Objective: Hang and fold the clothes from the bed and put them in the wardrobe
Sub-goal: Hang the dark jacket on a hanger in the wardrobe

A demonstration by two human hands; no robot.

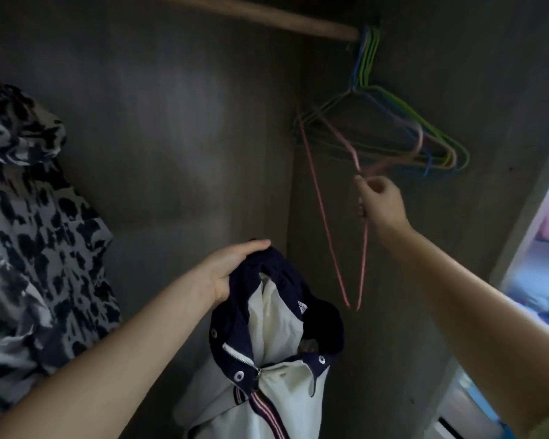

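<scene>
I stand facing into a dark wardrobe. My left hand (235, 267) grips the navy collar of a white zip jacket (279, 353) that hangs down below it, low in the middle. My right hand (379, 201) pinches a pink wire hanger (322, 213), which points downward, just below a bunch of green, blue and pink hangers (393, 131). That bunch hangs at the right end of the wooden rail (267, 17) near the wardrobe's right wall.
A black-and-white patterned garment (29, 217) hangs at the left side of the wardrobe. The wardrobe's back wall (178, 137) is bare between it and the hangers. At the far right, past the wardrobe's edge (533, 198), part of a lit room shows.
</scene>
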